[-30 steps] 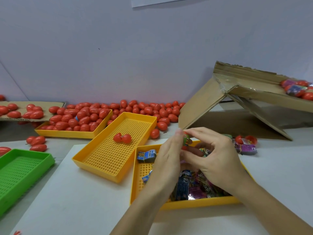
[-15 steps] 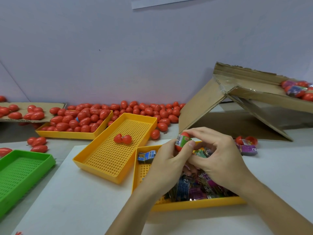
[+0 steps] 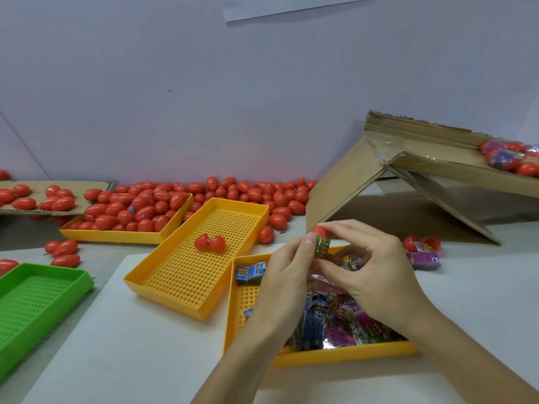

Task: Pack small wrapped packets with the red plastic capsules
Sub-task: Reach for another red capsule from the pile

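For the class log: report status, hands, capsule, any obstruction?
Left hand and right hand both pinching one red capsule with green packet. Above packet tray. Nothing in the way.

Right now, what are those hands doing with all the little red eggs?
A person is filling a red capsule. Both hands, left hand and right hand, hold it together over the yellow tray of packets, with a green wrapped packet sticking out between its halves. An open capsule lies in the middle yellow tray, and many closed ones wait behind.

Green packet [image 3: 322,246] sticks out of red capsule [image 3: 319,230], pinched above packet tray [image 3: 344,355].
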Available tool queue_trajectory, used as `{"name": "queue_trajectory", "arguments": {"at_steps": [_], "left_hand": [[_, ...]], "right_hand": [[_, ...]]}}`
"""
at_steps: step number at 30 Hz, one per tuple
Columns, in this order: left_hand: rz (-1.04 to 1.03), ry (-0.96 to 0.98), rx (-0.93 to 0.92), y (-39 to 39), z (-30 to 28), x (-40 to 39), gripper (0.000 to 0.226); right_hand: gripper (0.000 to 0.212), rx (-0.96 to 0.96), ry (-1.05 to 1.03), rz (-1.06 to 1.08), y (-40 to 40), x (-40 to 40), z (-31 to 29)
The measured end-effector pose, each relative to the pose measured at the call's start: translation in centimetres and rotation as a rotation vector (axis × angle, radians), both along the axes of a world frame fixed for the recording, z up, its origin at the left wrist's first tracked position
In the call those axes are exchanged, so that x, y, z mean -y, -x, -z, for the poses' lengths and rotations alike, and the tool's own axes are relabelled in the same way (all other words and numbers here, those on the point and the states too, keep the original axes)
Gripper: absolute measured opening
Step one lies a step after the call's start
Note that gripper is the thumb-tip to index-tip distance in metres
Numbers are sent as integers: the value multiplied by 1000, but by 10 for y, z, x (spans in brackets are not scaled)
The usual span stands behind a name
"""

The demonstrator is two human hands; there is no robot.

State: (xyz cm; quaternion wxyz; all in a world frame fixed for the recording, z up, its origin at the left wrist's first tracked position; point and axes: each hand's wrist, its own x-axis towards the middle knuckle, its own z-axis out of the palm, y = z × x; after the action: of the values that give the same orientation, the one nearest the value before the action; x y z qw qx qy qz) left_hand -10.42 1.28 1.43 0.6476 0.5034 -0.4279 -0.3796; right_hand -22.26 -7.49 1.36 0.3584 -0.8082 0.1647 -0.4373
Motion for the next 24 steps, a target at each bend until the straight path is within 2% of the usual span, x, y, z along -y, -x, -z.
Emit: {"name": "queue_trajectory", "arguments": {"at_steps": [3,4,6,9,11,17,24], "left_hand": [[-159,17,231,-1,4,1,15],[-177,13,243,-2,5,2,13],[-140,-5,113,-2,2,2,19],[-3,-6,-285,-2,-2,1,30],[33,-9,-441,-1,-4,1,35],[36,-27,-501,1,-6,1,33],[-51,15,-458,-4,-5,1,32]], "right_hand": [[37,-75,69,26,0,1,-1],[36,-90,89,30,0,1,0],[38,-94,103,47,0,1,2],[50,-69,57,63,0,-1,0],[57,-54,-1,45,0,-1,-1],[56,-40,-63,39,-1,0,0],[39,-41,-155,-42,-1,3,3]]}}
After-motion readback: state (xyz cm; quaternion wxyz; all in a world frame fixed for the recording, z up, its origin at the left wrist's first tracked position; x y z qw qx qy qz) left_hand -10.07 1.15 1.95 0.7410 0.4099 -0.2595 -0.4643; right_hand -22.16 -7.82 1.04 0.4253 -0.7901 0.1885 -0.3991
